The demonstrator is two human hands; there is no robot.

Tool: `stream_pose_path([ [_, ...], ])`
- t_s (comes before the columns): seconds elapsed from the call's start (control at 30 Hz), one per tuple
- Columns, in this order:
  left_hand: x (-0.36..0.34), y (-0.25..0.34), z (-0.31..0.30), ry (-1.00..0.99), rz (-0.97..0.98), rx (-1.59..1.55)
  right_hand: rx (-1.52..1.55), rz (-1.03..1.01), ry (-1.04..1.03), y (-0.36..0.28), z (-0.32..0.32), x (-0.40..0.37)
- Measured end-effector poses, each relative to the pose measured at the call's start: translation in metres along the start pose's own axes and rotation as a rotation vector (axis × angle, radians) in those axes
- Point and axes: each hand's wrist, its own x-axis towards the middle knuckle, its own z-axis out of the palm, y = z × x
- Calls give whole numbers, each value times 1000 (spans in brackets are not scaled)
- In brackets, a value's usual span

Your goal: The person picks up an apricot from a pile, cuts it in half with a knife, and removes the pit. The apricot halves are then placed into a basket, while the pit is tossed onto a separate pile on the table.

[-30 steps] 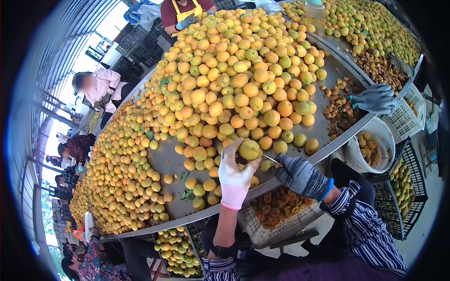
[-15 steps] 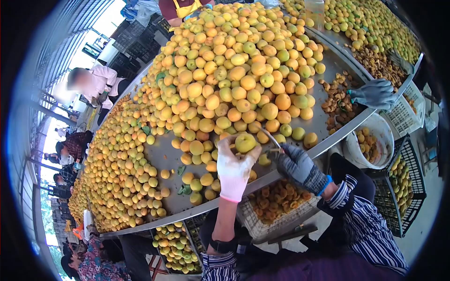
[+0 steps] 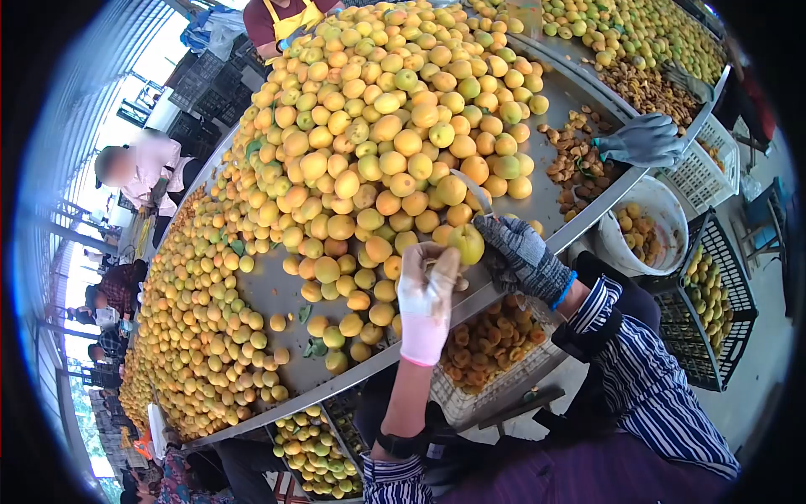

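Observation:
My left hand [image 3: 426,290], in a white and pink glove, grips a yellow-green apricot [image 3: 466,244] at its fingertips. Close beside it on the right, my right hand [image 3: 525,259], in a grey knitted glove with a blue cuff edge, is closed around a knife; the curved blade [image 3: 472,190] points up and left behind the apricot. Both hands are over the near edge of a metal table [image 3: 277,290]. A large heap of apricots [image 3: 369,126] rises just beyond them. Below the edge, a crate of opened apricot halves [image 3: 491,344] stands between my arms.
Pits [image 3: 579,160] and a grey glove [image 3: 642,143] lie at the table's right. A white bucket [image 3: 672,220] and black crate [image 3: 714,311] stand on the right, another apricot crate [image 3: 315,445] below left. Co-workers [image 3: 138,172] sit along the left; a person in a yellow apron [image 3: 294,17] is behind the heap.
The view has shifted, so the heap and table appear further left. My right hand has moved nearer the apricot, and the blade is now more upright behind it.

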Motion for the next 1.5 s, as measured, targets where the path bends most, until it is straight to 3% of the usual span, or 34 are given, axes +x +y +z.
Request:
stream_pose_path([
  [0.1,-3,-5,4,-42,-35,-177,-112,-28,-19,3,-5,2],
  [0.17,-4,-1,-2,-233,-136,-249,-177,-62,-29,8,-5,6],
  [0.27,-4,2,-7,-331,-196,-280,-329,-130,14,6,1,5],
  [0.3,-2,0,-10,-328,-196,-279,-329,-128,12,8,0,6],
  [0.37,3,-4,-18,-272,-139,-447,-595,-469,111,20,-1,14],
  [0.5,15,1,-37,-97,-154,-666,-702,-612,118,18,5,-4],
  [0.53,15,-4,-42,-90,-87,-627,-888,-429,49,9,6,-13],
  [0.57,15,-3,-44,-80,-80,-619,-883,-434,36,9,6,-15],
  [0.63,15,-3,-46,-53,-25,-649,-966,-683,-107,11,7,-18],
  [0.77,15,-3,-45,-54,17,-607,-1020,-597,-110,2,20,-33],
  [1.0,15,-2,-42,-79,28,-519,-1119,-624,-45,8,17,-30],
  [1.5,13,2,-42,-76,37,-461,-1071,-576,-146,3,12,-33],
])
